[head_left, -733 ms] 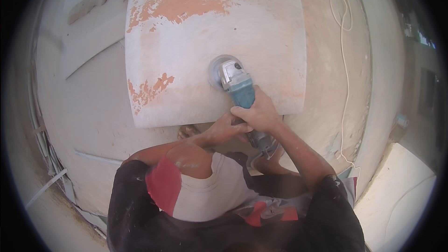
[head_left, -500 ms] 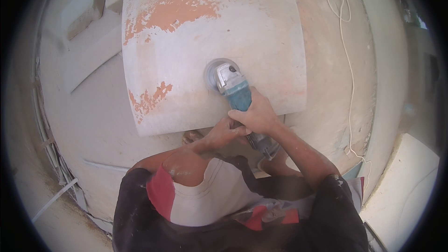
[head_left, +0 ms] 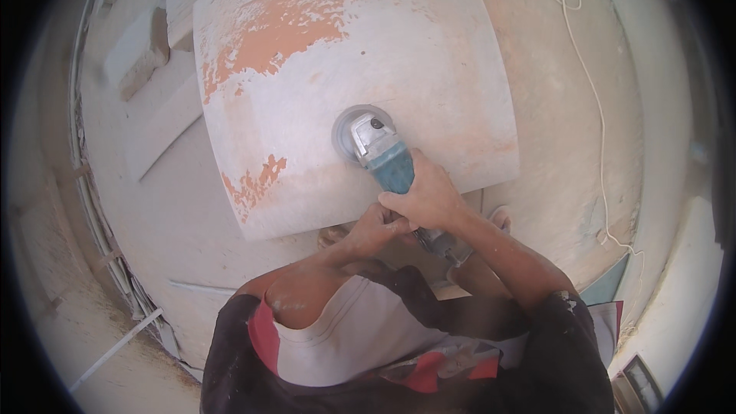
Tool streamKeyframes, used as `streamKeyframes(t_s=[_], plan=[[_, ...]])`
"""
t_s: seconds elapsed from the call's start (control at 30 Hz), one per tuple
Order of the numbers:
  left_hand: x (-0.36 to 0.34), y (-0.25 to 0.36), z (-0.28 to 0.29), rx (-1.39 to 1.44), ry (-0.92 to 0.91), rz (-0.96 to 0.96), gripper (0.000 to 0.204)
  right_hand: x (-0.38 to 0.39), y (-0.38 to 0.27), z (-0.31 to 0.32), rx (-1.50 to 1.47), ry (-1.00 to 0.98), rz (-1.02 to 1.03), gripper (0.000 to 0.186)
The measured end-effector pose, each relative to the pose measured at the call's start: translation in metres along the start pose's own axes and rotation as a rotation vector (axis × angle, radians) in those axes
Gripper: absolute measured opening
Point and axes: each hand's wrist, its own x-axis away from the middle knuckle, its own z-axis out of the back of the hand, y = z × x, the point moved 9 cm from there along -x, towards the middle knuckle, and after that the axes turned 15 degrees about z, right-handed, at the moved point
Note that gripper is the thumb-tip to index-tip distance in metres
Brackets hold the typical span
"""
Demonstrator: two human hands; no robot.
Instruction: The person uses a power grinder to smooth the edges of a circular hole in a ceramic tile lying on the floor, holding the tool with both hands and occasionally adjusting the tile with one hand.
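Head cam has the grinder [head_left: 392,169] straight out ahead of the person, slanting along its long axis: disc [head_left: 342,138] end up and to the left, tail end down and to the right, partly hidden behind the right wrist. The right hand [head_left: 431,195] is the nearer one to the disc, and that grip is wrapped snugly around the teal body. Left hand [head_left: 373,230] is tucked in just beside it, lower and to the left, fingers curled, but the right hand and the grinder cover whatever it might be pinching, so I can't tell on that one. The disc is over the near half of the pale curved panel [head_left: 437,69], roughly mid-width, and looks laid flat on it, though I can't swear to contact from above. Measured from the right grip, the big orange patch [head_left: 287,38] is well off, up and left past the disc, while the small orange patch [head_left: 261,182] is straight out left, by the panel's near left corner.
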Motion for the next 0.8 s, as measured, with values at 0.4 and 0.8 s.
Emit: streamKeyframes(t_s=[0.4,0.8], plan=[[-0.002,0.006,-0.001,-0.047,0.0,-0.018,0.037,0.0,0.004,0.002,0.02,0.001,0.016,0.069],[-0.003,0.001,0.003,-0.061,0.004,0.037,0.041,-0.001,0.008,-0.001,-0.01,0.024,0.038,0.067]])
